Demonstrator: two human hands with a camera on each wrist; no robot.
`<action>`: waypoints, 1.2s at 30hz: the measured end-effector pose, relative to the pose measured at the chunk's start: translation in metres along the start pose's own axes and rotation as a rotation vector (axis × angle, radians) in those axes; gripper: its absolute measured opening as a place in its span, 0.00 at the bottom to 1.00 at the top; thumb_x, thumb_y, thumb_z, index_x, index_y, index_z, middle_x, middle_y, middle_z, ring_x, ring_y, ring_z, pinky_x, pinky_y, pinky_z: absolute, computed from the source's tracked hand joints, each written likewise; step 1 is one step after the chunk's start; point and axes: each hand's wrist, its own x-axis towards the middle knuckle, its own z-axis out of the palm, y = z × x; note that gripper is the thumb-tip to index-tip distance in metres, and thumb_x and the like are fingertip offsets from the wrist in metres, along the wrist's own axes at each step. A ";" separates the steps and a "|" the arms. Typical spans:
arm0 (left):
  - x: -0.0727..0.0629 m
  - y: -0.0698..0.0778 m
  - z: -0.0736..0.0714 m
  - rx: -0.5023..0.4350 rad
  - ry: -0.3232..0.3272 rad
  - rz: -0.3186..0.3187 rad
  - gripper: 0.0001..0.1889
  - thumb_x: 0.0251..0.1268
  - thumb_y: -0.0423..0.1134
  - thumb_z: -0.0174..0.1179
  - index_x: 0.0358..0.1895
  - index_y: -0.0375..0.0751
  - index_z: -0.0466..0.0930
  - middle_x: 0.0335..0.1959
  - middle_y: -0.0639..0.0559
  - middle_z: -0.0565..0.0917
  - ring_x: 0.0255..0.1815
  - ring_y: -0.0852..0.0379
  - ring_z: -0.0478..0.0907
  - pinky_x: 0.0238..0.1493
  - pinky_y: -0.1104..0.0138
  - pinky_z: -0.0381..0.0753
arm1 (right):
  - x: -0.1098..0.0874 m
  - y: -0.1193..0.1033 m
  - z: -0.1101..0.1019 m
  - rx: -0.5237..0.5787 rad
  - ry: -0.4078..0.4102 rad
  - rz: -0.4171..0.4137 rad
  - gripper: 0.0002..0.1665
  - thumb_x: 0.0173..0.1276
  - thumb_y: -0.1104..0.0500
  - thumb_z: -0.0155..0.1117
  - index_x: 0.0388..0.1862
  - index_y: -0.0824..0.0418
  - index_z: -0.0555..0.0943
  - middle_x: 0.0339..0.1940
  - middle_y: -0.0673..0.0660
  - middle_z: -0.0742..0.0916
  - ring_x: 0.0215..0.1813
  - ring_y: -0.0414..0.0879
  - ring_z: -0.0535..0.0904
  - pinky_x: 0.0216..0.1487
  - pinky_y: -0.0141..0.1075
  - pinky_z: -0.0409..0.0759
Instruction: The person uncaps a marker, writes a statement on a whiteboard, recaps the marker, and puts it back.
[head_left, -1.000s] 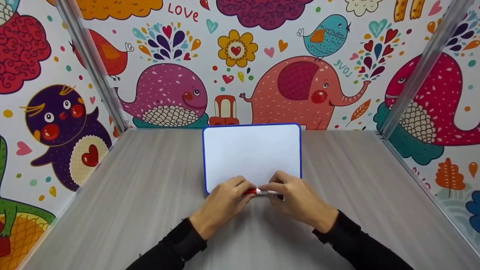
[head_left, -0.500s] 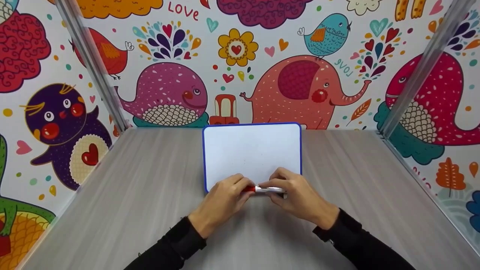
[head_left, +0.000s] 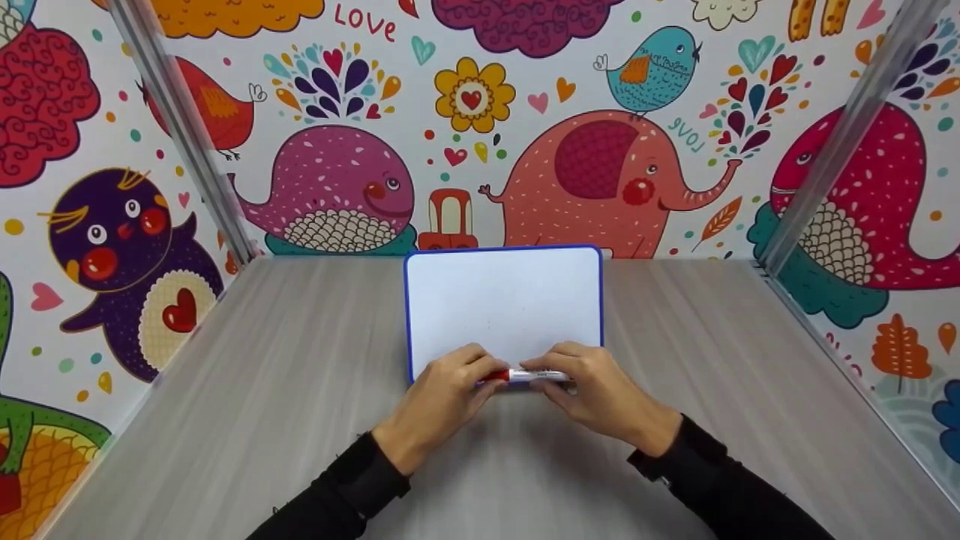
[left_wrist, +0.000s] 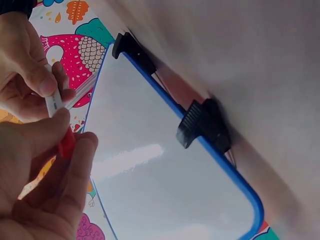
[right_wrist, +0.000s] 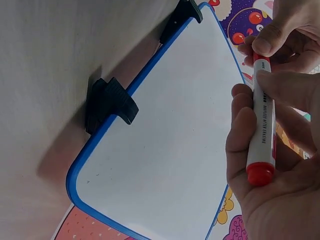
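A whiteboard marker [right_wrist: 264,115] with a white barrel, red cap and red end plug is held level between both hands, in front of the whiteboard's lower edge. My left hand [head_left: 446,386] pinches the red cap [left_wrist: 66,144] between thumb and fingers. Around the white barrel curl the fingers and thumb of my right hand [head_left: 600,386]; the red plug shows near its palm in the right wrist view. The blue-framed whiteboard [head_left: 502,307] stands behind the hands, with a few tiny dark specks on its white face.
Black clips [left_wrist: 205,125] grip the board's lower edge and hold it up on the grey wood-grain table [head_left: 315,337]. Cartoon-printed walls [head_left: 465,150] enclose the back and sides, with metal posts [head_left: 180,127] at the corners.
The marker has risen slightly and turned in the hands, so more of its white barrel shows now. Both hands keep hold of it and have barely moved.
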 end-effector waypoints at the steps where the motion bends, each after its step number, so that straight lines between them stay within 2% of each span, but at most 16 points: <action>1: 0.000 0.000 -0.001 -0.005 0.002 0.005 0.09 0.78 0.35 0.78 0.56 0.40 0.95 0.44 0.48 0.92 0.44 0.57 0.91 0.49 0.68 0.96 | 0.000 0.000 -0.001 0.000 0.002 -0.007 0.24 0.70 0.71 0.87 0.63 0.58 0.96 0.50 0.54 0.98 0.49 0.46 0.95 0.57 0.43 0.99; 7: 0.002 0.001 -0.006 -0.017 0.034 0.055 0.07 0.79 0.34 0.77 0.54 0.40 0.97 0.43 0.48 0.92 0.43 0.56 0.92 0.46 0.69 0.95 | 0.001 -0.001 -0.005 0.048 0.027 -0.033 0.22 0.72 0.73 0.84 0.61 0.60 0.96 0.48 0.54 0.98 0.47 0.46 0.95 0.52 0.41 0.99; 15: 0.004 0.004 -0.013 -0.006 0.049 0.096 0.08 0.79 0.34 0.77 0.54 0.40 0.98 0.44 0.48 0.93 0.42 0.56 0.92 0.45 0.69 0.95 | 0.001 -0.002 -0.012 0.107 0.010 0.010 0.19 0.76 0.69 0.82 0.62 0.56 0.97 0.46 0.52 0.99 0.38 0.40 0.88 0.39 0.32 0.93; 21: 0.006 0.005 -0.017 -0.016 0.048 0.080 0.10 0.75 0.32 0.80 0.55 0.40 0.98 0.44 0.48 0.94 0.44 0.56 0.93 0.50 0.68 0.97 | 0.003 -0.004 -0.017 0.162 0.028 0.064 0.17 0.73 0.65 0.86 0.59 0.56 0.98 0.45 0.50 1.00 0.34 0.34 0.90 0.43 0.31 0.96; 25: 0.006 0.005 -0.019 -0.029 0.056 0.058 0.11 0.74 0.32 0.81 0.56 0.40 0.97 0.45 0.47 0.94 0.44 0.55 0.94 0.52 0.66 0.98 | 0.003 -0.004 -0.018 0.211 0.079 0.101 0.15 0.72 0.62 0.88 0.56 0.55 0.99 0.46 0.48 1.00 0.36 0.35 0.92 0.44 0.31 0.96; 29: 0.007 0.006 -0.020 -0.053 0.062 0.038 0.12 0.72 0.32 0.82 0.56 0.39 0.97 0.44 0.47 0.95 0.44 0.55 0.95 0.55 0.65 0.99 | 0.004 -0.005 -0.019 0.245 0.135 0.155 0.13 0.72 0.58 0.89 0.53 0.52 1.00 0.46 0.47 1.00 0.37 0.37 0.90 0.41 0.29 0.94; 33: 0.007 0.005 -0.019 -0.079 0.066 0.034 0.13 0.71 0.31 0.83 0.55 0.39 0.97 0.44 0.47 0.96 0.43 0.55 0.95 0.55 0.65 0.99 | 0.004 -0.006 -0.019 0.349 0.176 0.201 0.12 0.70 0.61 0.90 0.51 0.54 1.00 0.44 0.52 1.00 0.35 0.38 0.90 0.38 0.31 0.95; 36: 0.007 0.005 -0.019 -0.092 0.080 0.054 0.12 0.72 0.32 0.83 0.55 0.39 0.96 0.43 0.48 0.96 0.42 0.56 0.95 0.52 0.66 0.98 | 0.004 -0.006 -0.018 0.450 0.194 0.225 0.13 0.68 0.66 0.90 0.50 0.57 1.00 0.44 0.56 1.00 0.36 0.41 0.93 0.40 0.34 0.97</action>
